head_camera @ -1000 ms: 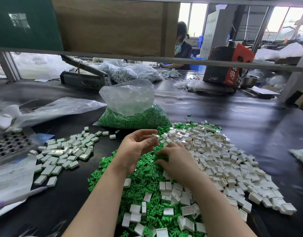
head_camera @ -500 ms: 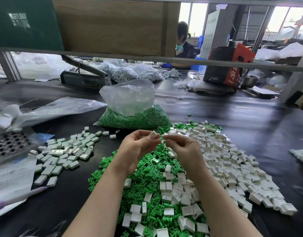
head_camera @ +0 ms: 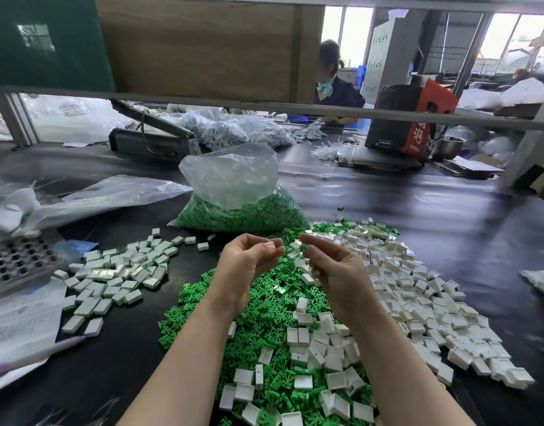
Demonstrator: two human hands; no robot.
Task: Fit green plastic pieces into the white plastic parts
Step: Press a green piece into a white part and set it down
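At nine o'clock on the dark bench (head_camera: 449, 229) lies a scatter of small white rectangular plastic parts showing green edges (head_camera: 117, 272), set apart from the raw stock, so probably the finished ones. At twelve o'clock a clear plastic bag of green pieces (head_camera: 238, 210) stands open-topped, a refill within reach. The left hand (head_camera: 247, 265) is raised above the loose heap of green plastic pieces (head_camera: 264, 299), its curled fingers (head_camera: 272, 249) pinching a small white plastic part (head_camera: 269, 243), presented toward the other hand. Just beside it, at one o'clock of it, the right hand (head_camera: 335, 272) pinches what looks like one small green piece (head_camera: 302, 248) at its fingertips, aimed at the white part; they are near but not yet joined, so the insertion seems about to begin. From three to five o'clock spreads the pile of empty white plastic parts (head_camera: 418, 296), overlapping the green heap so either hand can grab stock without reaching.
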